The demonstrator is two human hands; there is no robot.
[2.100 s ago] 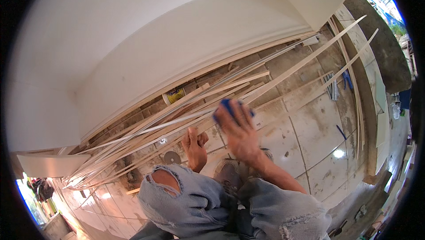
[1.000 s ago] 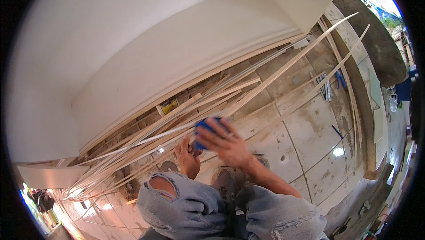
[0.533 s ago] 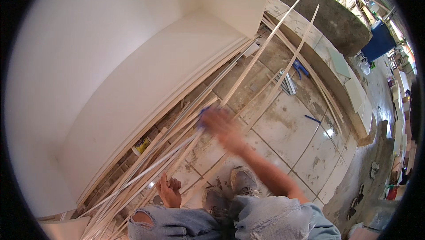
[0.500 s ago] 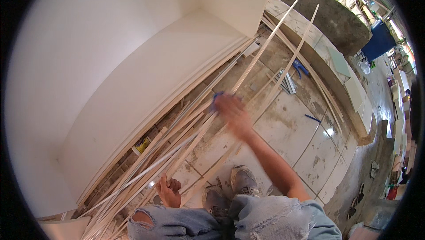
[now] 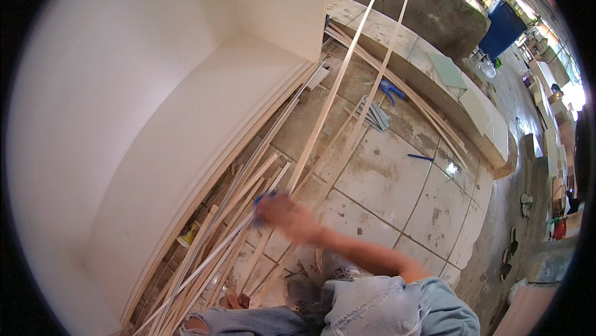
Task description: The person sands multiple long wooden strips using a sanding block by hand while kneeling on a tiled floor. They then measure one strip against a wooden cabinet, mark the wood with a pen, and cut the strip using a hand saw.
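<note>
My right hand (image 5: 282, 217), smeared by motion, is closed over a small blue pad or cloth (image 5: 263, 198) and presses it on a long thin wooden strip (image 5: 335, 94). What exactly the blue thing is, I cannot make out. Low in the picture, by my knee, my left hand (image 5: 233, 300) is closed at the near end of that strip; my leg partly hides it. The strip slants away to the far low wall. A second pale wooden strip (image 5: 380, 74) lies to its right, running nearly alongside.
More strips and a white tube (image 5: 211, 258) lie bundled on the left beside a large white panelled box (image 5: 186, 125). On the tiled floor are grey metal pieces (image 5: 375, 114), a blue-handled tool (image 5: 391, 92) and a blue pen-like stick (image 5: 420, 157). A blue barrel (image 5: 501, 29) stands far right.
My right hand has slid along the strip toward me with the blue pad. My left hand stays near the knee, now more hidden. The whole view has shifted somewhat.
</note>
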